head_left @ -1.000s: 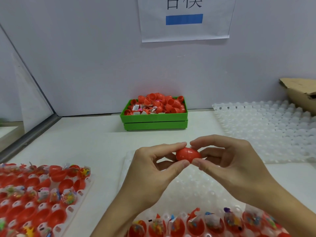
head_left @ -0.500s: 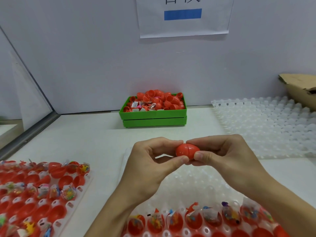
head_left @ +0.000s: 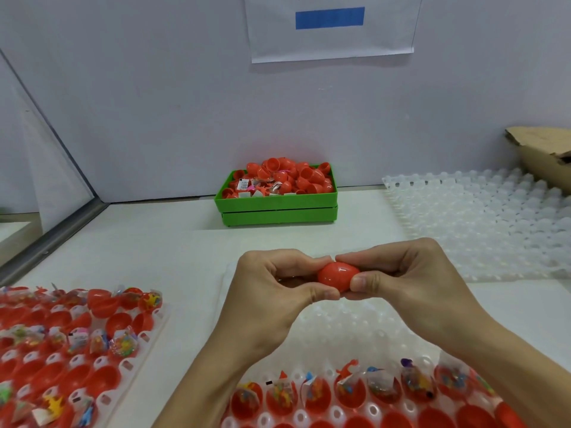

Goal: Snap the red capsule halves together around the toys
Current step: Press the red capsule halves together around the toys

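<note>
Surroundings are noted first. At the back of the white table [head_left: 160, 242], against the wall, a green bin [head_left: 278, 208] is heaped with red capsule halves [head_left: 296, 177] and bagged toys. A white paper notice [head_left: 332, 41] with a blue bar is fixed to the wall above it. An unfilled translucent cell tray [head_left: 482, 223] is laid at the right, with a torn cardboard box [head_left: 543, 156] behind its far corner. At the left, a tray [head_left: 136, 359] is filled with red capsule halves, some loaded with bagged toys [head_left: 123, 345]. Directly below the hands, a near tray [head_left: 340, 332] is seen, its front rows occupied by red halves holding bagged toys [head_left: 380, 384], its farther cells bare. Nothing is placed between the camera and the hands.

A closed red capsule [head_left: 336, 274] is held above the near tray, in mid-air at the centre of the view. It is pinched by the left hand [head_left: 272, 298] at its left end between thumb and curled forefinger, and by the right hand [head_left: 411, 282] at its right end in the same manner. The fingers of both hands are narrowly curled, forefinger tips touching over the capsule. The seam is partly hidden by the fingers, so full closure cannot be confirmed.
</note>
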The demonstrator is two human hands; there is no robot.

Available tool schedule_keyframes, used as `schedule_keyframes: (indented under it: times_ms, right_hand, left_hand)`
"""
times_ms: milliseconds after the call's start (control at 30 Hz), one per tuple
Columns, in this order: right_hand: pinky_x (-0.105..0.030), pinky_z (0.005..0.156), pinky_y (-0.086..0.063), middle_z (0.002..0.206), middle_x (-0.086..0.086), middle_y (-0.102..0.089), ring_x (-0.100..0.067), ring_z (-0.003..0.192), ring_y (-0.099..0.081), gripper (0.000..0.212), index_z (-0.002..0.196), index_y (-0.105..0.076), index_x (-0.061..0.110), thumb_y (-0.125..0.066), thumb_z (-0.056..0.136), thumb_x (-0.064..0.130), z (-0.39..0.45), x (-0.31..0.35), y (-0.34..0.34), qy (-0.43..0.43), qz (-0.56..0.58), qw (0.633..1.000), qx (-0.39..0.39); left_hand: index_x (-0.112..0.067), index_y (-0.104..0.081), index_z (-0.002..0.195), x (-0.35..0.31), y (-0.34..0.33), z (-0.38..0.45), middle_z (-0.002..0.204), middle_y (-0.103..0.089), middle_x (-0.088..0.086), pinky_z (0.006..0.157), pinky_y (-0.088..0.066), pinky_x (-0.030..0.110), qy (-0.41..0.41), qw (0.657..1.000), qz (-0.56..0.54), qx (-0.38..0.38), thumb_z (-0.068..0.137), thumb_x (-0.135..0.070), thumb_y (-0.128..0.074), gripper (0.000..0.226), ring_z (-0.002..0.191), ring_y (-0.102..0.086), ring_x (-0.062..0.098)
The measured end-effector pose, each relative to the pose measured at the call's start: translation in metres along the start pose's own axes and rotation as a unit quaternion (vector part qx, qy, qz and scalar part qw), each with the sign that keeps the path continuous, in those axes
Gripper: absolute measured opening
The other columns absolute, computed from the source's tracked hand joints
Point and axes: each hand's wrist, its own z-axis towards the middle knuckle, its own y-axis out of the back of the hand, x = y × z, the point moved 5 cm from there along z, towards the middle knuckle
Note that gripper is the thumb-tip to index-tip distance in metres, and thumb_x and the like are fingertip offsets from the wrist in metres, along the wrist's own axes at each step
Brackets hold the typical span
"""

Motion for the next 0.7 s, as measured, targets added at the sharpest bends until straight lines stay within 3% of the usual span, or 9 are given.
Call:
schedule_keyframes:
  times_ms: [167,400,700]
  right_hand:
    - [-0.017,0.065,-0.058,0.081,0.003,-0.078,-0.016,0.073,-0.076,0.043,0.078,-0.081,0.027,-0.073,0.073,-0.015,-0.0001,0.0028,-0.0003,0.011,-0.020,1.000,0.002]
    - [-0.021,0.065,-0.060,0.085,-0.002,-0.078,-0.019,0.077,-0.076,0.036,0.082,-0.080,0.021,-0.070,0.076,-0.014,-0.0011,0.0029,-0.0014,0.006,0.011,1.000,0.003]
    - [-0.022,0.063,-0.059,0.082,-0.007,-0.078,-0.023,0.074,-0.076,0.036,0.080,-0.080,0.015,-0.068,0.076,-0.018,-0.0016,0.0036,-0.0001,-0.012,0.022,1.000,-0.003]
  left_hand:
    - [-0.027,-0.078,0.081,-0.0004,-0.0009,-0.0013,0.078,-0.076,-0.013,0.067,-0.053,0.010,0.009,1.000,0.009,0.003,0.062,-0.004,-0.088,0.031,0.074,-0.073,0.002]
    - [-0.030,-0.078,0.084,-0.0030,0.0031,-0.0011,0.080,-0.076,-0.014,0.069,-0.055,0.012,0.005,1.000,0.009,0.007,0.055,-0.028,-0.083,0.029,0.076,-0.073,0.003]
    - [-0.029,-0.079,0.086,-0.0028,-0.0003,-0.0043,0.087,-0.077,-0.010,0.074,-0.058,0.018,-0.012,0.999,-0.024,0.018,0.058,-0.027,-0.084,0.029,0.082,-0.075,0.009]
